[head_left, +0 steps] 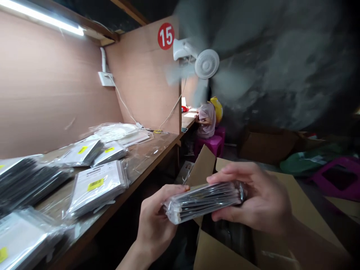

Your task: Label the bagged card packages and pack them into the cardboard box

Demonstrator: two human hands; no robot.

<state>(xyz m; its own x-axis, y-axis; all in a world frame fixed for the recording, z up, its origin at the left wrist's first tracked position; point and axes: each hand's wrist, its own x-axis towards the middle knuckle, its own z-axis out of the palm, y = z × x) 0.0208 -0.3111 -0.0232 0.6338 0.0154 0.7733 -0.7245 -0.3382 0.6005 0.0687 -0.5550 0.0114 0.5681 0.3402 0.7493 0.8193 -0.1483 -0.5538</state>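
Observation:
Between my two hands is a stack of thin flat packs in clear plastic wrap (206, 202), seen edge-on and slightly tilted. My left hand (157, 217) grips its left end, thumb on top. At the other end my right hand (258, 202) is closed around it, with fingers above and thumb below. An open cardboard box (225, 251) lies beneath the stack, its flaps spread; dark contents inside are hard to make out. Similar wrapped packs with yellow barcode labels (97, 187) are piled on the wooden table (146, 165) to the left.
A spinning white fan (206, 63) hangs by the partition marked 15 (140, 75). Beyond it, a person (207, 118) sits on a purple stool (210, 144). Another purple stool (340, 176) and a green plastic bag (300, 163) are at the right. Clear plastic bags (118, 131) lie at the table's back.

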